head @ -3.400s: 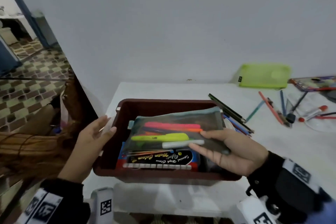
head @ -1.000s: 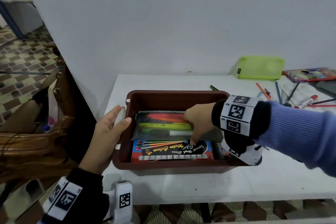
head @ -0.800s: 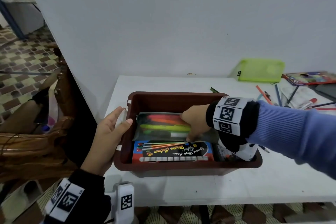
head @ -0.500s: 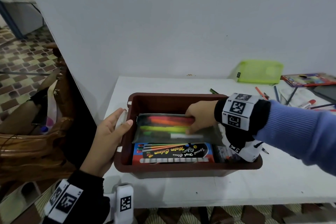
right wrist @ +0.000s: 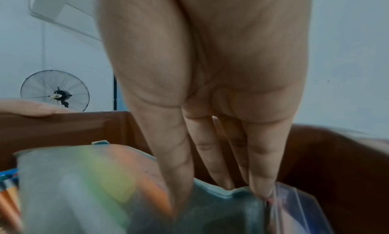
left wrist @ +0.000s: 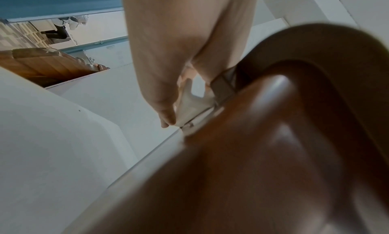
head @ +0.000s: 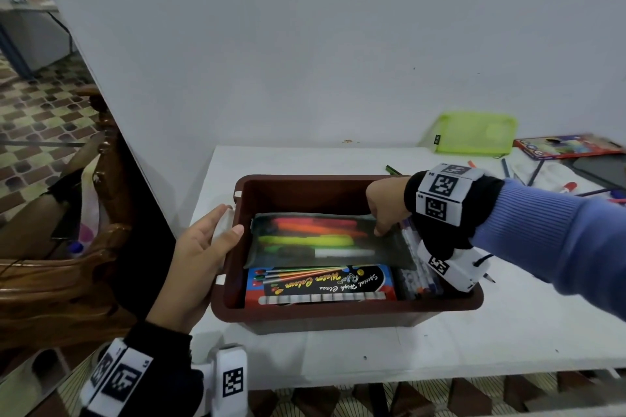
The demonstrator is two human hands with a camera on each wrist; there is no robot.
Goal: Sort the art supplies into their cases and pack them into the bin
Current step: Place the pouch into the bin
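A brown bin (head: 338,313) stands on the white table. Inside lie a mesh pouch (head: 315,240) of highlighters, a water colour box (head: 321,284) nearer me, and a clear marker case (head: 420,274) at the right. My left hand (head: 203,247) grips the bin's left rim, thumb over the edge and fingers round the white handle (left wrist: 193,107). My right hand (head: 386,210) reaches down into the bin. Its straight fingers (right wrist: 261,179) press at the right end of the pouch (right wrist: 84,187), beside the clear case (right wrist: 294,212).
On the table at the far right lie a green pouch (head: 474,134), a colourful flat box (head: 569,145), loose pencils and pens (head: 528,173) and a red marker (head: 569,186). A wooden chair (head: 67,281) stands left of the table. The wall runs close behind.
My right hand laid the pouch into the bin, then slid from its front edge to its right end. My left hand took hold of the bin's left rim and stays there.
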